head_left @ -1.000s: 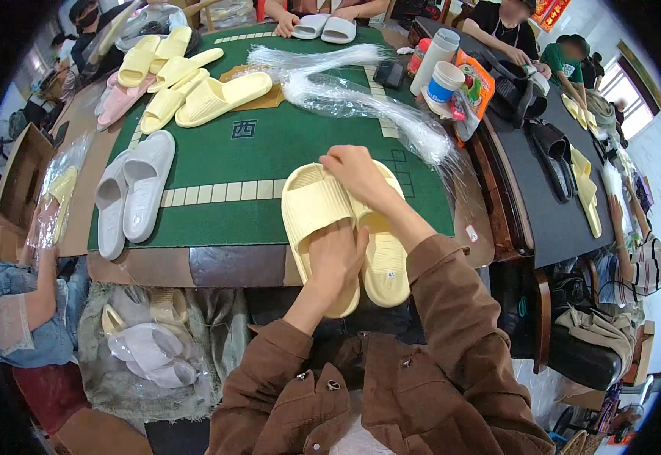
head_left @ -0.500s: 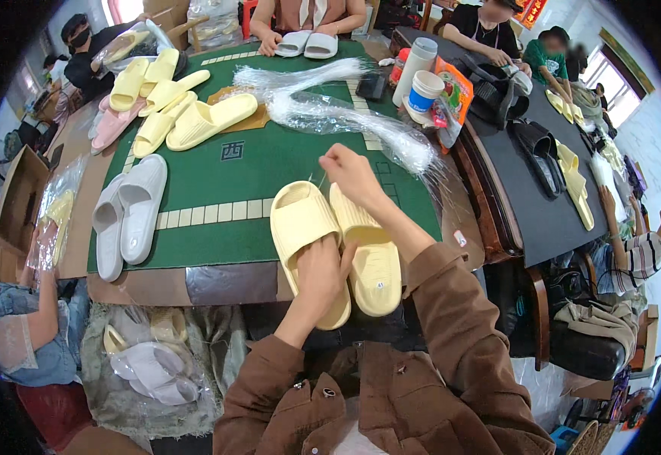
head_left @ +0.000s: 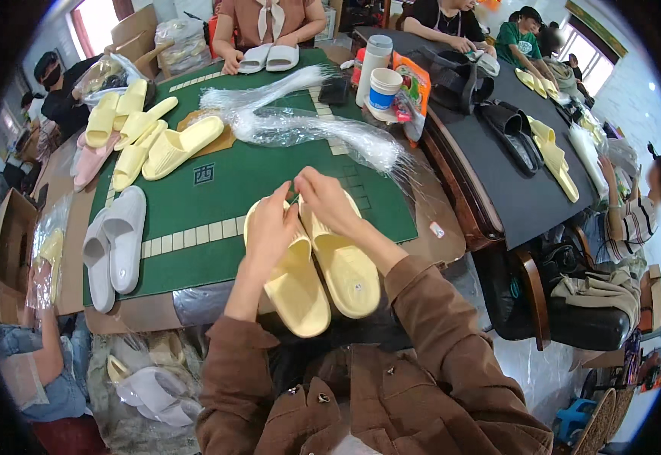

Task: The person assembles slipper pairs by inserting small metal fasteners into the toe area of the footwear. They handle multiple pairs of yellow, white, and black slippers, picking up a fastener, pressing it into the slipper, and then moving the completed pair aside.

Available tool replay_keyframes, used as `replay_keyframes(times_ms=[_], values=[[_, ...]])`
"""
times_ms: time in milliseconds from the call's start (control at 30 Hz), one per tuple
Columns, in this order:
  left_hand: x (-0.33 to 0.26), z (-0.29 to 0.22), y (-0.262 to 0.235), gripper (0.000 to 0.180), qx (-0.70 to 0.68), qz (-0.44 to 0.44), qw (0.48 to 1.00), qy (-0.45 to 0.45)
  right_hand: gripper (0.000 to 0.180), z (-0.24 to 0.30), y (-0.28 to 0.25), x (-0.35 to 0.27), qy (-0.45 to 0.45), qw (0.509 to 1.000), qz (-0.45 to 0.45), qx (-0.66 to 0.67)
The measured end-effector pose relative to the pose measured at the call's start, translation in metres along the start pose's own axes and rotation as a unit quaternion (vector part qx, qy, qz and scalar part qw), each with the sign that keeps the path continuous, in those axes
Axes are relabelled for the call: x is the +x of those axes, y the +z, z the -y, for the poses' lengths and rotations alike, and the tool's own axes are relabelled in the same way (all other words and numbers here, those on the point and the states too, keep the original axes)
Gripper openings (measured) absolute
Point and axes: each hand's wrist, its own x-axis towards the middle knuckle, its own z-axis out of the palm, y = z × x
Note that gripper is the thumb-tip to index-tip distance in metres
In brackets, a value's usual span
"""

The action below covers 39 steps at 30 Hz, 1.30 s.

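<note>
A pair of pale yellow slippers (head_left: 346, 280) lies side by side at the table's near edge, open heels toward me. Over the strap of the left slipper is my left hand (head_left: 272, 227), its thumb and fingers pinched together. My right hand (head_left: 324, 199) is closed above the right slipper's strap, its fingertips meeting those of the left between the two toes. A thin strand runs at the right fingers, barely visible now; what the left fingertips pinch is hidden. Beyond my hands, a bundle of fine white plastic strands (head_left: 380, 149) lies partly in clear wrap.
Grey slippers (head_left: 127, 241) and several yellow slippers (head_left: 183, 148) sit left on the green mat (head_left: 220, 201). A white cup (head_left: 383, 89) and a bottle (head_left: 374, 67) stand at the right edge. A dark side table (head_left: 490, 171) holds more slippers. Co-workers handle slippers around the tables.
My left hand has come out of the left slipper and moved up to the toes. My right hand has lowered slightly leftward to meet it. The view has shifted a little.
</note>
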Motion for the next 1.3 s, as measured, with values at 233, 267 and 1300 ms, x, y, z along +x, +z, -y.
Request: replay_keyframes(times_ms=[233,267,1300], values=[[0.019,0.016,0.013,0.016,-0.085,0.023,0.996,-0.018,0.018,-0.009,0.0,0.001,0.054,0.99,-0.073,0.107],[0.017,0.022,0.017,0.012,-0.103,0.014,0.994,-0.033,0.018,-0.012,-0.002,0.002,0.071,0.984,-0.09,0.137],[0.012,0.021,0.028,0.01,-0.105,-0.024,0.994,0.009,0.015,-0.02,-0.012,0.005,0.058,0.98,-0.049,0.182]])
